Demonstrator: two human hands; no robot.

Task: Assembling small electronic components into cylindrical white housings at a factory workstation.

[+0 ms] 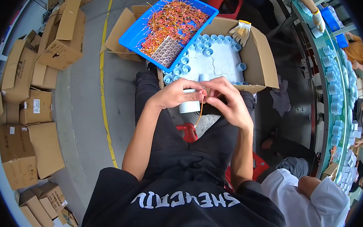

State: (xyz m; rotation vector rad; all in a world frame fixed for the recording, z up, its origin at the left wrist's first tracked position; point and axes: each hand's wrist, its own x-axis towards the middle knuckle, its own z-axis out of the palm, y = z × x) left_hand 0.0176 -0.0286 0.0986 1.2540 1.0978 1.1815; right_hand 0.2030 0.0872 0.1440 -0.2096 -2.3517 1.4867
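Note:
In front of my lap, my left hand (173, 94) is closed, its thumb and forefinger tips pinching a small red part (203, 93) with an orange wire (200, 114) hanging from it. My right hand (230, 102) meets it from the other side, thumb and fingers closed at the same red part. A white cylindrical cup (189, 107) shows behind and below my left thumb; whether other left fingers grip it is hidden. Just beyond my fingertips is a pale blue cup (204, 76).
Ahead, an open carton (263, 62) holds several pale blue cups and a glove (241, 31). A blue bin (129, 39) of red parts with orange wires overlaps its left side. Cartons (17, 152) stack at left. A person in white (307, 197) sits right, beside a green conveyor line (328, 100) with cups.

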